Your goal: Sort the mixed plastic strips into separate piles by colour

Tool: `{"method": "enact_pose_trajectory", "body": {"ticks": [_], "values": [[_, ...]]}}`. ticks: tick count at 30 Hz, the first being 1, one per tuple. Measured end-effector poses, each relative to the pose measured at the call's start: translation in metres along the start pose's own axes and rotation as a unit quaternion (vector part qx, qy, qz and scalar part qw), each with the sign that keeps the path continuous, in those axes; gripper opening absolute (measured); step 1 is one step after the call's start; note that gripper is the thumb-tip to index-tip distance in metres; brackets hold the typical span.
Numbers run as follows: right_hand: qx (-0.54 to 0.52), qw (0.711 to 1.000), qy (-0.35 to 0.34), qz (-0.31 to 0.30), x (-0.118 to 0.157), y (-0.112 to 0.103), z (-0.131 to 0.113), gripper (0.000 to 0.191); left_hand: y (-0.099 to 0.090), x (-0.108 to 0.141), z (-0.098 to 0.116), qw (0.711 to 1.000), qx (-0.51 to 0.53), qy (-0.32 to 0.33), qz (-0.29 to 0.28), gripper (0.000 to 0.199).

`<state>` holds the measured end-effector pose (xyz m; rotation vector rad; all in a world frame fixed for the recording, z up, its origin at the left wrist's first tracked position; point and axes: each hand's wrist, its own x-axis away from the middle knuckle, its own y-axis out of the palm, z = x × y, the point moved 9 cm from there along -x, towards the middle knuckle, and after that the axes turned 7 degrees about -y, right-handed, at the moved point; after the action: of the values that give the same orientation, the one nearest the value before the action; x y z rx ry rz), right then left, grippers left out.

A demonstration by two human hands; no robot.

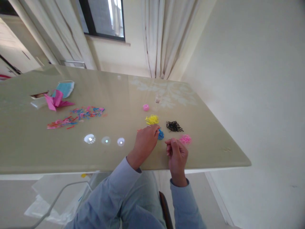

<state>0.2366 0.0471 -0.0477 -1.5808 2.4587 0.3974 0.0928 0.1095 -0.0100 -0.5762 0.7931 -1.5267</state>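
Well left of the fingers of the left hand [145,140], loose mixed pile [88,113]; just beyond them, yellow pile [152,119]; right at the bunched tips, blue pile [161,135], can't tell if gripping a piece. Beyond the curled-in fingers of the right hand [177,153], black pile [174,126]; just right of them, pink pile [185,139]; can't tell if holding anything. On blue, expect light, soft, tangle-prone: pinch single pieces at the outer edge.

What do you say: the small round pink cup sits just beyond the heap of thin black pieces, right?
Not black: in the head view, the small round pink cup sits just beyond the heap of thin yellow pieces; the black heap lies farther right.
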Motion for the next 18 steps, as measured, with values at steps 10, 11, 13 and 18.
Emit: {"method": "enact_pose_trajectory", "body": {"ticks": [10,11,13,18], "values": [[-0.041,0.999,0.018,0.019,-0.003,-0.001,0.002,0.041,0.023,-0.008,0.008,0.999,-0.038,0.029,-0.024,0.026],[-0.046,0.998,0.02,0.021,-0.003,-0.001,0.002,0.04,0.02,-0.008,0.008,0.999,-0.036,0.029,-0.02,0.026],[-0.058,0.998,0.028,0.026,-0.004,-0.001,0.003,0.038,0.011,-0.006,0.007,0.999,-0.028,0.029,-0.008,0.026],[-0.078,0.995,0.043,0.038,-0.005,-0.004,0.005,0.036,-0.033,0.005,-0.011,0.998,0.001,0.036,0.058,0.022]]}}
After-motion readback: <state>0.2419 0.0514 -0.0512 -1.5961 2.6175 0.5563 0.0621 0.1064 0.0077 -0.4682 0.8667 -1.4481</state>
